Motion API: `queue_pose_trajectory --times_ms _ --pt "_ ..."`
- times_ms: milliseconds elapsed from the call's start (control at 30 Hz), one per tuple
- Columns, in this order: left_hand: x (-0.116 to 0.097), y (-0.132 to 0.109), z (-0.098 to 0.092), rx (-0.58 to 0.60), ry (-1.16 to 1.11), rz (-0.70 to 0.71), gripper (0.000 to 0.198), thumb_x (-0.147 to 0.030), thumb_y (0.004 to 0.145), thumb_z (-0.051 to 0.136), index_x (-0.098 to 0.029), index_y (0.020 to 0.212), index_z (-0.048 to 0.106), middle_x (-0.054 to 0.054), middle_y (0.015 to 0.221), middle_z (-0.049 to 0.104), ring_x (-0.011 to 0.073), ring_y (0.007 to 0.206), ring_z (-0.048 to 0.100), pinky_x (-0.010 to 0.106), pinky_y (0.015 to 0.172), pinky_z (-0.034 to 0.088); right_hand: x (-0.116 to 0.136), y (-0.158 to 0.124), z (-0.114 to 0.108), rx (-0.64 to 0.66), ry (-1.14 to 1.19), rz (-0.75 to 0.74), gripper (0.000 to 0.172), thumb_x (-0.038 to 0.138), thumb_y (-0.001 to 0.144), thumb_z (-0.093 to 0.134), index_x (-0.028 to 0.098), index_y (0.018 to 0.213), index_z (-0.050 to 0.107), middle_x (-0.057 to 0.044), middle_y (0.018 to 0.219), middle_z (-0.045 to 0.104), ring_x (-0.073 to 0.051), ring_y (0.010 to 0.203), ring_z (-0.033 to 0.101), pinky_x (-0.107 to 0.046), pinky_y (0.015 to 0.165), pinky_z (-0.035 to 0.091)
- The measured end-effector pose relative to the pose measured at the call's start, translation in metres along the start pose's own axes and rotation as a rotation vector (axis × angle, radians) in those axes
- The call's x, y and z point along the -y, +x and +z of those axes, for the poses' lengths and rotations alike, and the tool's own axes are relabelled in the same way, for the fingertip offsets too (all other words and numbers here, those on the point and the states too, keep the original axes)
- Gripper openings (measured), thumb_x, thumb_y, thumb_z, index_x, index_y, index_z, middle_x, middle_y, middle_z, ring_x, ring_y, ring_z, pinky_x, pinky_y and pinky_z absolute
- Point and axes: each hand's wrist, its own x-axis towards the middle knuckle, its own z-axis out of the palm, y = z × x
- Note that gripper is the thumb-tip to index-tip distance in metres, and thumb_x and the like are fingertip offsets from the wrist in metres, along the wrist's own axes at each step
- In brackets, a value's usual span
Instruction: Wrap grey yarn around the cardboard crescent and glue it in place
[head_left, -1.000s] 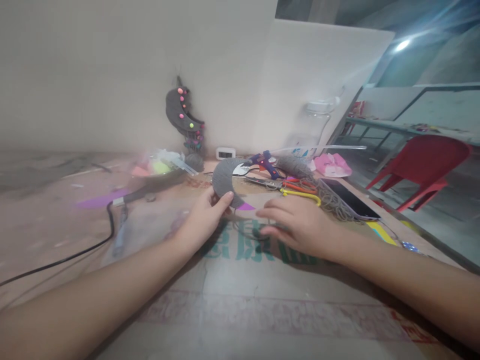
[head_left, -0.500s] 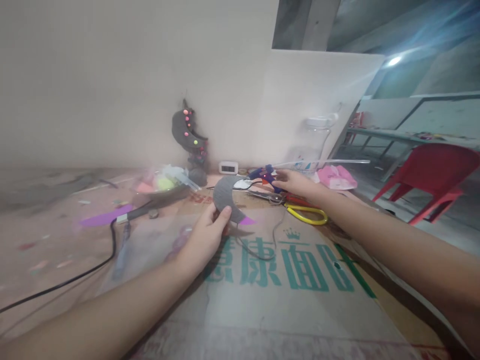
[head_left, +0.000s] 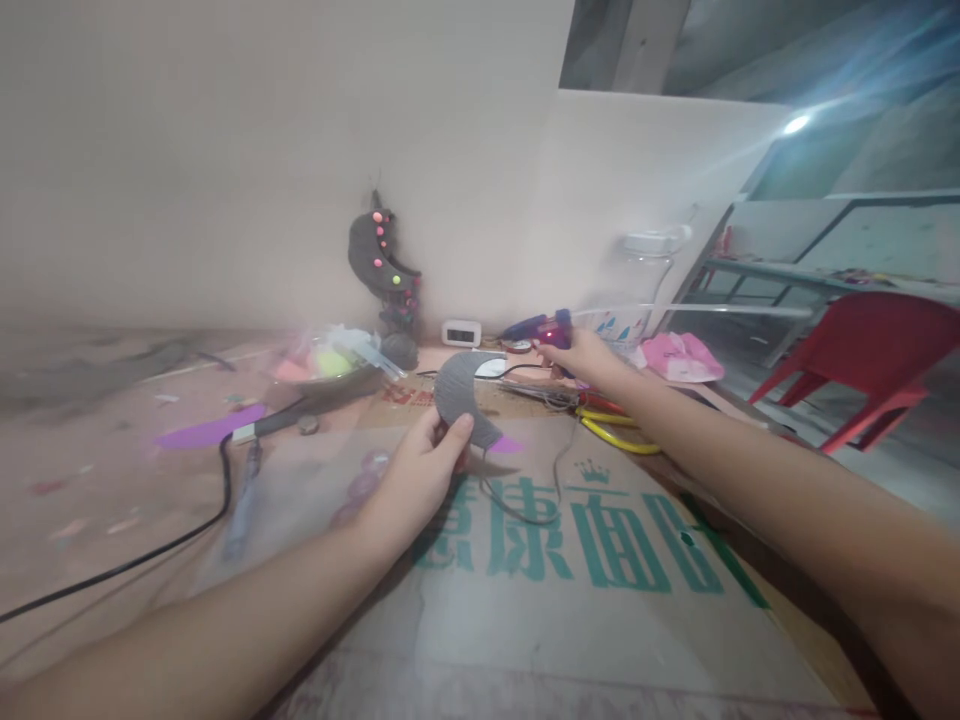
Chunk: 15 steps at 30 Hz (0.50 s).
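My left hand (head_left: 431, 460) pinches the lower part of a grey yarn-wrapped crescent (head_left: 456, 392) between thumb and fingers. A purple tip (head_left: 506, 444) shows at the crescent's lower end, and a loose grey strand (head_left: 525, 520) trails from it over the cardboard. My right hand (head_left: 581, 355) is closed around the handle of a blue glue gun (head_left: 555, 328), whose nozzle points left. A clear glue stick (head_left: 705, 310) sticks out behind the gun to the right. The gun is held above the table, behind and right of the crescent.
A decorated dark crescent (head_left: 375, 250) stands by the wall. Near it are a bowl of pompoms (head_left: 322, 365) and a white clock (head_left: 460, 333). Yellow-handled scissors (head_left: 619, 435), a clear bottle (head_left: 645, 275) and pink packaging (head_left: 681, 356) lie right. A black cable (head_left: 150, 555) crosses the left side.
My right hand has lifted the glue gun slightly and moved it right, and the glue stick reaches further right. The camera view has shifted a little; my left hand still holds the crescent.
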Motion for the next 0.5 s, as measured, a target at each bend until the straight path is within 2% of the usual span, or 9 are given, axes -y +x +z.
queue_pose_trajectory --times_ms 100,167,267,333,433,500 --pt "0.001 0.001 0.0 -0.001 -0.034 0.016 0.026 -0.041 0.084 0.058 -0.016 0.09 0.059 -0.004 0.065 0.052 0.0109 0.058 0.045 0.022 0.055 0.035 0.008 -0.03 -0.014 -0.014 0.04 -0.022 0.037 0.045 0.089 0.049 0.014 0.085 0.07 -0.006 0.058 0.067 -0.018 0.063 0.065 -0.025 0.061 0.049" --pt "0.001 0.003 0.0 -0.002 -0.043 0.014 0.024 -0.04 0.085 0.059 -0.016 0.092 0.06 -0.004 0.067 0.054 0.0109 0.059 0.047 0.022 0.055 0.036 0.012 -0.055 -0.019 -0.029 0.114 -0.054 0.032 0.04 0.088 0.051 0.016 0.092 0.071 -0.005 0.064 0.07 -0.018 0.068 0.066 -0.026 0.066 0.05" --pt "0.002 0.003 0.0 0.002 -0.019 0.032 0.023 -0.038 0.084 0.06 -0.016 0.091 0.062 -0.001 0.075 0.062 0.012 0.063 0.052 0.022 0.058 0.038 0.014 -0.094 -0.018 -0.051 0.26 -0.105 0.029 0.037 0.087 0.054 0.018 0.103 0.069 -0.005 0.079 0.074 -0.018 0.072 0.067 -0.026 0.067 0.052" --pt "0.002 0.003 0.0 -0.005 -0.008 0.054 0.024 -0.037 0.083 0.061 -0.016 0.092 0.064 0.002 0.083 0.067 0.0137 0.07 0.057 0.023 0.062 0.04 0.012 -0.116 -0.014 -0.004 0.301 -0.113 0.031 0.037 0.087 0.054 0.018 0.107 0.067 -0.005 0.08 0.073 -0.017 0.07 0.067 -0.028 0.065 0.053" --pt "0.001 0.003 0.001 -0.015 -0.019 0.041 0.026 -0.037 0.082 0.061 -0.015 0.096 0.064 0.005 0.091 0.07 0.0163 0.078 0.061 0.025 0.068 0.043 0.008 -0.138 -0.008 0.069 0.269 -0.14 0.028 0.04 0.087 0.054 0.02 0.102 0.068 -0.002 0.073 0.071 -0.018 0.066 0.065 -0.031 0.066 0.054" --pt "0.0 0.003 0.001 -0.018 -0.028 0.029 0.026 -0.037 0.082 0.061 -0.015 0.095 0.064 0.004 0.088 0.07 0.0159 0.076 0.061 0.025 0.067 0.044 0.006 -0.147 -0.006 0.042 0.214 -0.172 0.024 0.042 0.085 0.058 0.022 0.091 0.068 -0.002 0.074 0.07 -0.02 0.07 0.067 -0.033 0.068 0.055"
